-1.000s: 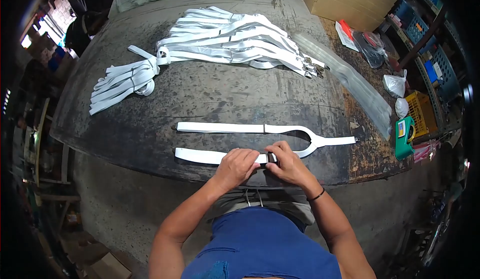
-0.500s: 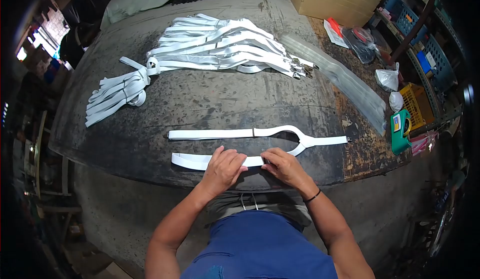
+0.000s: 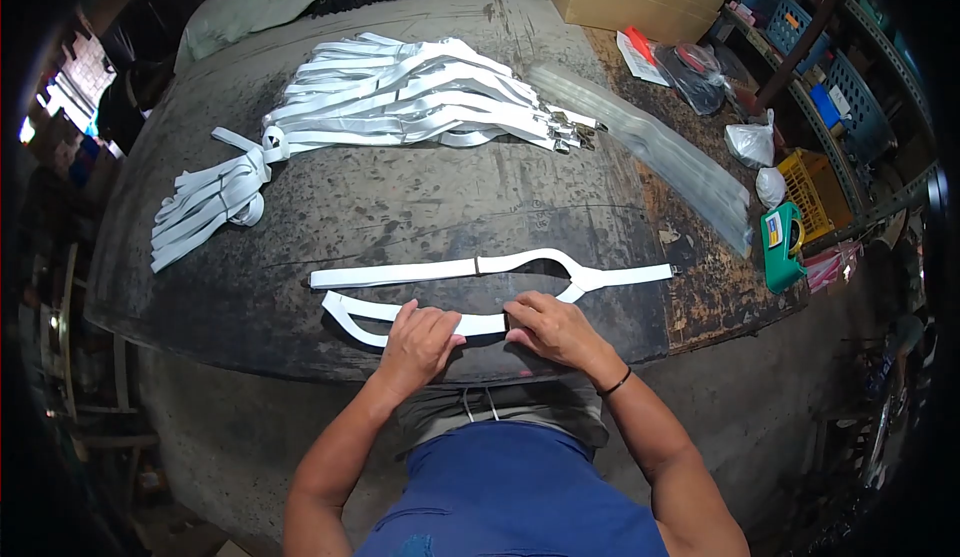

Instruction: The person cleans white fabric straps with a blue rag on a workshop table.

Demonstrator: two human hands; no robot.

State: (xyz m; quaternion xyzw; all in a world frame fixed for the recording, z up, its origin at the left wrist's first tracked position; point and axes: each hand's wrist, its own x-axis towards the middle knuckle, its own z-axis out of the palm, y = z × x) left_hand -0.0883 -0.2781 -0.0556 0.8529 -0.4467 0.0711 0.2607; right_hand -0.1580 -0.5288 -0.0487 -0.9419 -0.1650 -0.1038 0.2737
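Note:
A pair of white suspenders (image 3: 400, 273) lies across the near part of the table, its straps joining in a Y toward the right. A dark slide (image 3: 477, 265) sits on the upper strap, and a small metal clip (image 3: 677, 271) ends the single tail. My left hand (image 3: 422, 342) is closed on the lower strap, fingers on top and thumb at the near side. Close to its right, my right hand (image 3: 552, 329) pinches the same strap; its fingers hide whatever is under them. Left of my hands, the lower strap makes an open loop (image 3: 345, 327).
Farther back lies a pile of white suspenders (image 3: 400, 87) with metal clips (image 3: 570, 135), beside a knotted bundle (image 3: 215, 192). Clear plastic sleeves (image 3: 650, 147) stretch along the right. A green tape dispenser (image 3: 782, 247) and white bags (image 3: 750, 142) stand at the right edge, near shelves.
The lower strap's left loop has spread wider, its near side bowing toward me. Both hands keep their hold on the strap. The whole view has shifted slightly.

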